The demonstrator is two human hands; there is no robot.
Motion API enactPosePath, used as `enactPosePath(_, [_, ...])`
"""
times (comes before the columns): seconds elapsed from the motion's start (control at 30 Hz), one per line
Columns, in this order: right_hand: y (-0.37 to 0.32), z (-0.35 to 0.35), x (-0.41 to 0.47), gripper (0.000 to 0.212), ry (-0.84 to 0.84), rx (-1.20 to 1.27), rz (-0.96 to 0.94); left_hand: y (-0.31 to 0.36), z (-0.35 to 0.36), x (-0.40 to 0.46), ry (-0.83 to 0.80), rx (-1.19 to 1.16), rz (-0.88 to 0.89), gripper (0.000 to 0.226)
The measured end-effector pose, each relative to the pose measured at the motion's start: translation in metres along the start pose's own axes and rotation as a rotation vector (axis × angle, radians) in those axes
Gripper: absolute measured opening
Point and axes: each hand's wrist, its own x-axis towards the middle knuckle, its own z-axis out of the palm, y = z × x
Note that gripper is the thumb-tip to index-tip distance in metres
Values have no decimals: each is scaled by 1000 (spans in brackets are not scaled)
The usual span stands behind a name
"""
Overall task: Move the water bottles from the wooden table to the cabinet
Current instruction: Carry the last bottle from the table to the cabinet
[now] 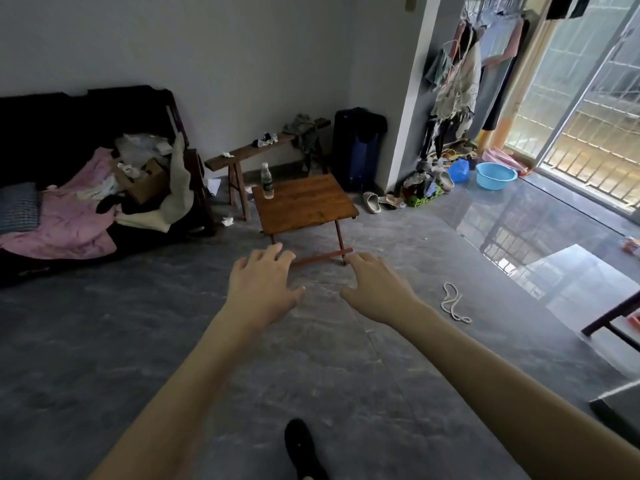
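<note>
A small wooden folding table (311,202) stands on the grey floor ahead of me. One clear water bottle (267,181) with a white cap and green label stands upright on its far left corner. My left hand (263,282) and my right hand (374,289) are stretched out in front of me, palms down, fingers relaxed and spread, holding nothing. Both hands are well short of the table and the bottle. No cabinet is in view.
A dark sofa (86,188) piled with clothes and a cardboard box lies at the left. A wooden bench (252,150) and a dark suitcase (356,147) stand behind the table. Slippers, a blue basin (495,174), hanging clothes and a white cord (453,303) are to the right.
</note>
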Motion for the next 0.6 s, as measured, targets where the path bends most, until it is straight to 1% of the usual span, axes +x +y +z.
enactPosePath(0.1, [1, -13, 62, 47, 20, -11, -25, -20, -10, 55, 30, -12, -38, 69])
enactPosePath(0.17, [3, -20, 104, 44, 48, -12, -29, -32, -15, 93, 50, -19, -43, 69])
enactPosePath(0.23, [4, -23, 145, 46, 54, -12, -28, -41, -17, 131, 55, -31, -43, 69])
enactPosePath(0.33, [5, -29, 201, 47, 18, -4, -9, -52, -22, 187, 50, -36, -27, 66])
enactPosePath(0.5, [11, -43, 276, 44, 21, 48, -1, -66, -28, 268, 50, -23, -1, 65])
enactPosePath(0.6, [12, -53, 315, 50, 18, 90, 0, -73, -32, 308, 44, 0, 24, 67])
